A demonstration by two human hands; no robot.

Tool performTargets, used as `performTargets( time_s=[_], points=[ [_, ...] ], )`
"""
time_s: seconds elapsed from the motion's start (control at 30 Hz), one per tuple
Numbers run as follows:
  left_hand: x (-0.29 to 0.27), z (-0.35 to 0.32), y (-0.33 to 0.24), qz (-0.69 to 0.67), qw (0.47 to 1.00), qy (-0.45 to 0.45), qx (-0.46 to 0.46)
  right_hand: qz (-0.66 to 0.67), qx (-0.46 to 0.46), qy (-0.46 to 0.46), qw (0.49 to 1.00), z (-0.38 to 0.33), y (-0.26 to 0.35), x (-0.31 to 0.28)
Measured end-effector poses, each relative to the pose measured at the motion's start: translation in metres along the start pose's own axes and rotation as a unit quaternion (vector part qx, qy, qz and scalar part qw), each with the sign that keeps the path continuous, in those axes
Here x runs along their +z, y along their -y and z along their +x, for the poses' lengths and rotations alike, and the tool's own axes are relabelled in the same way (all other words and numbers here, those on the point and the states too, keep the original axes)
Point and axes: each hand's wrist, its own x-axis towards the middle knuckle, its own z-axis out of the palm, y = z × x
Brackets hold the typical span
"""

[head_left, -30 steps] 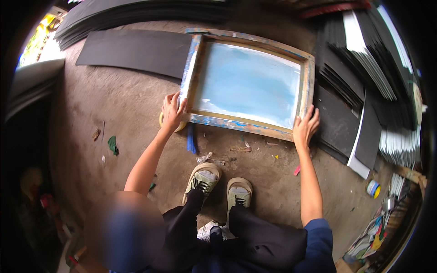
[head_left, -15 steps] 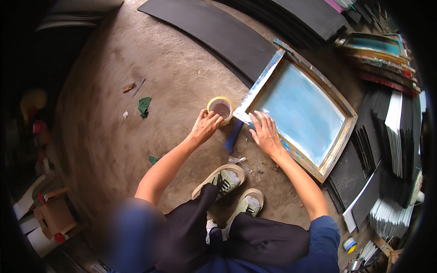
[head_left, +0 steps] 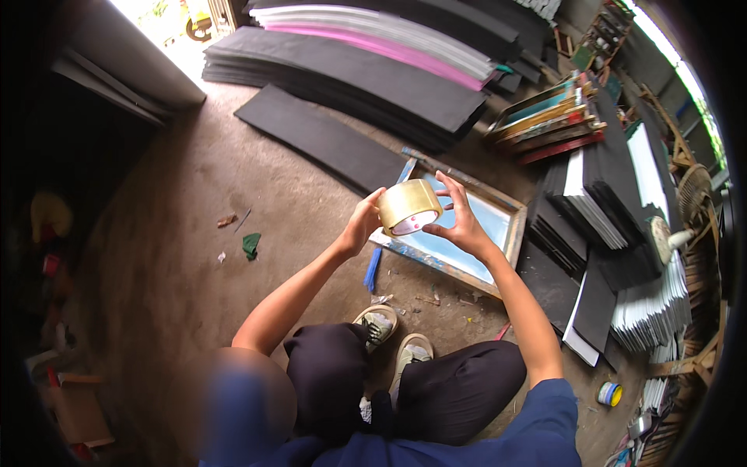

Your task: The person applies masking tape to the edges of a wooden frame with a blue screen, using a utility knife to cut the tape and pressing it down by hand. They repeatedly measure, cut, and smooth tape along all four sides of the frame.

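A wide roll of clear yellowish packing tape [head_left: 410,201] is held up in front of me, tilted so that its open core shows. My left hand [head_left: 362,224] grips it at the left side, its fingers partly hidden behind the roll. Close to the roll's right side is my right hand [head_left: 467,227], fingers spread and thumb stretched toward the lower rim; whether it touches the tape I cannot tell. Beneath and beyond both hands lies a paint-stained wooden screen-printing frame [head_left: 510,268] with a pale blue mesh, partly covered by the right hand and the roll.
Long stacks of black sheets [head_left: 350,74] lie at the back. More frames [head_left: 545,121] are piled at the far right, above stacks of black and white sheets [head_left: 654,303]. A blue strip-like thing [head_left: 373,269], a green scrap [head_left: 250,245] and a small tub [head_left: 610,394] lie on the floor.
My left hand has lifted the tape roll off the floor. My right hand has come off the frame's edge and up beside the roll. The view has shifted to show more of the back.
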Motion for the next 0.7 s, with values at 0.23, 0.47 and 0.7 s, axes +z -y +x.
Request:
performTargets(
  time_s=[0.23, 0.47, 0.7],
  points=[
    [0.088, 0.025, -0.085, 0.154, 0.986, 0.056, -0.002, 0.039, 0.038, -0.148, 0.987, -0.039, 0.079, -0.049],
    [0.151, -0.007, -0.118, 0.543, 0.82, 0.088, 0.155, -0.204, -0.072, -0.276, 0.937, -0.071, 0.104, -0.044],
    [0.135, -0.012, -0.113, 0.587, 0.787, 0.078, 0.174, -0.221, -0.066, -0.226, 0.946, -0.068, 0.096, -0.028]
  ],
)
